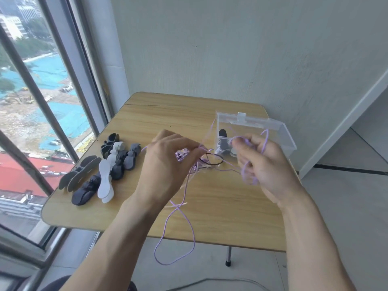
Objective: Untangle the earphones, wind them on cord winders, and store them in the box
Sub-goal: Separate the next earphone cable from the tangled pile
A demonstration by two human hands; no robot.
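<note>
- The left hand [168, 162] is hovering over the middle of the wooden folding table [220, 206], its fingers curled and pinching a bunched tangle of lilac earphone cord [190, 232] at the fingertips.
- The right hand [262, 164] is hanging just in front of the box, its fingers curled around several loops of the same lilac cord, with one loop arching up over the knuckles.
- Between the two hands the lilac cord is running across in a few loose strands, and a thin dark cord [212, 161] is looping through the tangle there.
- From the left hand a long stretch of lilac cord is dropping down, crossing itself near the table's front edge and hanging below it in a wide loop.
- The clear plastic box [279, 135] is sitting open on the far right part of the table, behind the right hand; dark and light shapes are lying inside it, too blurred to name surely.
- A pile of cord winders [105, 164], black, grey and white, is lying on the left part of the table, well apart from both hands.
- A window [31, 101] is filling the left side, with a plain wall [231, 49] behind the table.
</note>
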